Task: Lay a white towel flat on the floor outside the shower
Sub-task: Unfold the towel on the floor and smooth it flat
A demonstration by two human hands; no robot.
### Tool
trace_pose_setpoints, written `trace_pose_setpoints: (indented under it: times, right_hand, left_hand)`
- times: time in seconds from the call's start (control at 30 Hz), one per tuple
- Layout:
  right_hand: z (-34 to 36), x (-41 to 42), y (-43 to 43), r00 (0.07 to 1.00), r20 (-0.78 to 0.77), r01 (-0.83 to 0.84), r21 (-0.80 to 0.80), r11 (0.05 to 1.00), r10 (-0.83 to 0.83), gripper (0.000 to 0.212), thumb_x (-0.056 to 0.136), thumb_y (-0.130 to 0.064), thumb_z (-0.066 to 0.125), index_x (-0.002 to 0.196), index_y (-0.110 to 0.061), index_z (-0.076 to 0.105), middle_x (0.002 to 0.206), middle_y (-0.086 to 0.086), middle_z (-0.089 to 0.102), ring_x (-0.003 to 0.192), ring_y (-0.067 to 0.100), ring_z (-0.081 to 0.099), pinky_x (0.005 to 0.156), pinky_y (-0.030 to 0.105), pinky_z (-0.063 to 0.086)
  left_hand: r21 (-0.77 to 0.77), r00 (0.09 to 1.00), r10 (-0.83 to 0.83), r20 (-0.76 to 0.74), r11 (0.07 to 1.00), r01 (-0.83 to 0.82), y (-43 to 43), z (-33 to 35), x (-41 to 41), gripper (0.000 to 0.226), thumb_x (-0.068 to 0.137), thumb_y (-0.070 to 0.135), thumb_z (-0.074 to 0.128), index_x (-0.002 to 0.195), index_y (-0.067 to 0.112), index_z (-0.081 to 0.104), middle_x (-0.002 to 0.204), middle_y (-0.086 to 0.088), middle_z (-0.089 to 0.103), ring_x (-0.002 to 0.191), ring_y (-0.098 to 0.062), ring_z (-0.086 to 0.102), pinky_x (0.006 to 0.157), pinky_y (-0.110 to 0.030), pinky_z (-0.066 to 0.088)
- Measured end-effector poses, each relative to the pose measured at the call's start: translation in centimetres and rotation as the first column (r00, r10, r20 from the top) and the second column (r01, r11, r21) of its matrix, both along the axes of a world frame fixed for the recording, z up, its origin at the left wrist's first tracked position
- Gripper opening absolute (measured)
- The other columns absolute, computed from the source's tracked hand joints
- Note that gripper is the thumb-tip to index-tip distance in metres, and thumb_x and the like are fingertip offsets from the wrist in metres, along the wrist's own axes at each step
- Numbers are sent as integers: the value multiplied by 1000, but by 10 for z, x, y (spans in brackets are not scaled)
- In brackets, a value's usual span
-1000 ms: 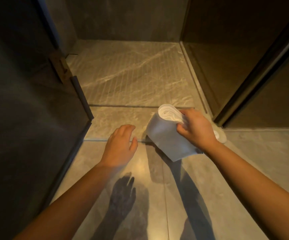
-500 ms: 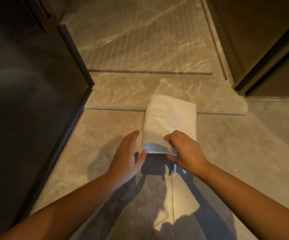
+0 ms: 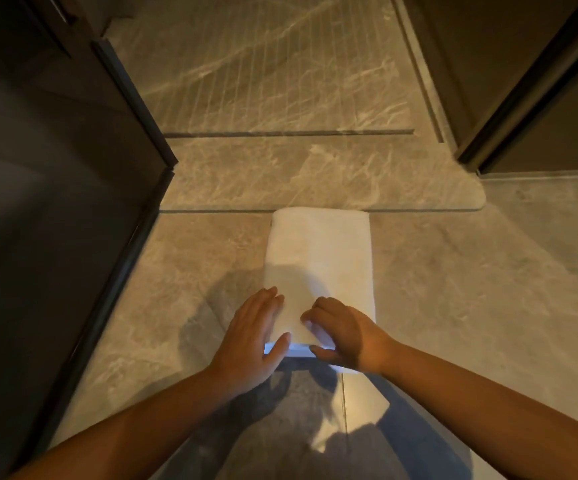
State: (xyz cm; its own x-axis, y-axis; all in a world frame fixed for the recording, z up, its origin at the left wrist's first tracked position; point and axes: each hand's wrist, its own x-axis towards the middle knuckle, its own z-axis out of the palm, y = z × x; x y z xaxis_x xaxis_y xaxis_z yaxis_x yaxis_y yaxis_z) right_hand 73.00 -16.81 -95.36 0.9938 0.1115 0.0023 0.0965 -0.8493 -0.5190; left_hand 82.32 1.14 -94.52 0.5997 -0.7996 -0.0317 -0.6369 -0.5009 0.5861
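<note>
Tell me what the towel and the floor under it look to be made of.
White towel: soft cloth, probably terry, matte and thick at the fold. Floor: grey veined stone or stone-look tile, polished; it shows glare and grout lines.

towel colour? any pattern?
Plain white towel, no pattern visible; its near edge looks bluish in shadow. Head view, the only one.

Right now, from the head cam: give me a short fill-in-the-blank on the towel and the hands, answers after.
1. The white towel lies on the ____.
2. The towel's far edge sits beside the shower ____.
3. The left hand and right hand rest at the towel's ____ end.
4. The towel is not spread out; it is ____.

Answers: floor; threshold; near; folded
</note>
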Motion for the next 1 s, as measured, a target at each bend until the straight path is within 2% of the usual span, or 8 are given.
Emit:
trace_pose_setpoints:
  times: [0.13,0.3,0.43,0.53,0.6,0.77,0.9,1.0]
  right_hand:
    - [-2,-10,-16,979,-118,177,86,980,-167,51,80,-33,68,122,-9,53,116,12,55,105,25,53,86,30,44]
    - [-2,-19,-38,854,-193,509,120,853,-482,52,78,-26,72,122,-8,52,118,14,51,111,25,50,92,27,38]
    - [-13,-21,-42,724,-322,674,141,725,-610,59,77,-25,73,127,-9,45,123,14,45,109,25,51,92,26,39]
    - [-17,-19,-41,644,-411,759,237,606,-645,63,76,-21,74,129,-12,41,123,15,46,103,25,54,86,28,43]
    - [-20,-19,-39,628,-450,777,317,544,-635,64,76,-16,74,128,-12,38,119,13,53,95,20,55,80,28,45]
    - [-24,-22,-35,604,-509,797,406,448,-613,70,78,-12,70,134,-21,28,103,4,55,79,10,55,59,14,41]
    - [-21,-23,-35,589,-562,803,491,338,-581,72,79,-6,68,135,-23,26,108,7,58,87,16,59,61,16,46]
    - [-18,-23,-29,553,-606,819,520,241,-572,69,79,-4,68,134,-17,28,113,12,59,93,23,60,71,28,51]
  left_hand:
    - [118,997,-75,16,990,73,-1,-14,3,52,92,37,45,138,18,32,152,-2,22,140,-16,15,112,-27,10]
    - [256,994,-96,48,963,81,-2,-25,15,51,96,37,36,142,17,26,155,-4,11,142,-18,10,114,-34,12]
    - [277,991,-126,39,954,111,3,-31,16,52,94,37,40,141,18,27,156,-2,8,141,-19,12,113,-36,16]
    - [245,993,-119,28,963,108,3,-30,16,52,93,36,44,140,18,29,155,-2,11,141,-19,16,111,-35,21]
    - [236,993,-116,33,966,105,3,-29,17,52,93,36,44,140,19,30,155,-1,12,140,-18,17,110,-35,23]
    - [195,996,-74,49,979,63,0,-28,15,55,91,35,49,140,17,30,153,-3,21,140,-20,18,112,-33,18]
    - [81,998,-21,52,997,17,-15,-21,13,51,87,27,58,133,12,41,142,-9,42,132,-25,35,108,-36,27]
    - [-97,982,85,-170,990,-103,-34,-13,6,43,86,17,61,127,14,49,128,-5,53,117,-21,50,98,-29,39]
